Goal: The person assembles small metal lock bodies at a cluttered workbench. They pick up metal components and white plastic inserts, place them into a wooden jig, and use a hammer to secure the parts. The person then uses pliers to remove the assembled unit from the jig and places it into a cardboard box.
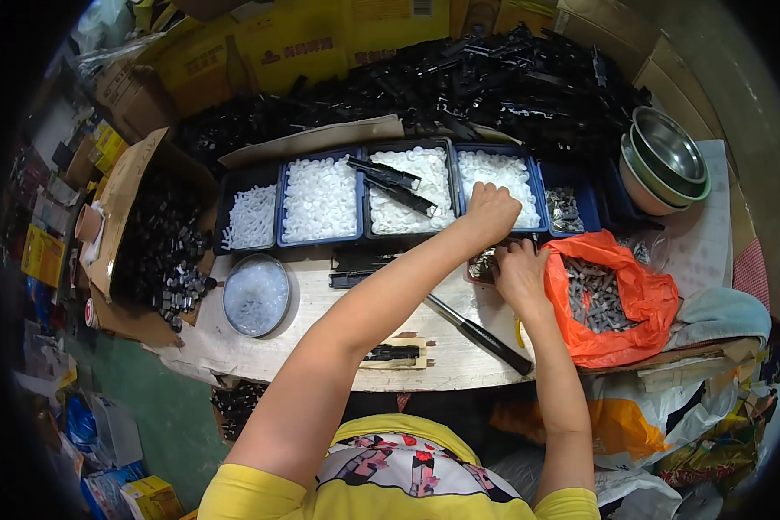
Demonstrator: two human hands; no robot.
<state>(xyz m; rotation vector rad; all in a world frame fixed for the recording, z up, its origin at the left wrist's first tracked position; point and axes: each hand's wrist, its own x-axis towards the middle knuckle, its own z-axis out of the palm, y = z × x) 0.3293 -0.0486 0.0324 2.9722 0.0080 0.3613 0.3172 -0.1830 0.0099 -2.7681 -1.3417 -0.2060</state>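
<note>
My left hand (492,213) is over the near part of a blue bin of small white plastic pieces (478,165), fingers curled together and pointing down. Whatever they pinch is hidden beneath the hand. Just nearer and to the right, my right hand (522,276) has its bent fingertips at the edge of a small tray of shiny metal parts (479,267). Its fingers are drawn in, and what they hold cannot be made out. A hammer (485,341) with a black grip lies left of my right forearm. In front of me, a black part (392,353) rests on a wooden block (418,357).
More bins of white pieces (321,199) line the table's back, two black strips (394,185) across one. Behind is a heap of black parts (494,78). At right are an orange bag (659,303) of grey pieces and stacked bowls (698,186); at left, a round dish (256,295).
</note>
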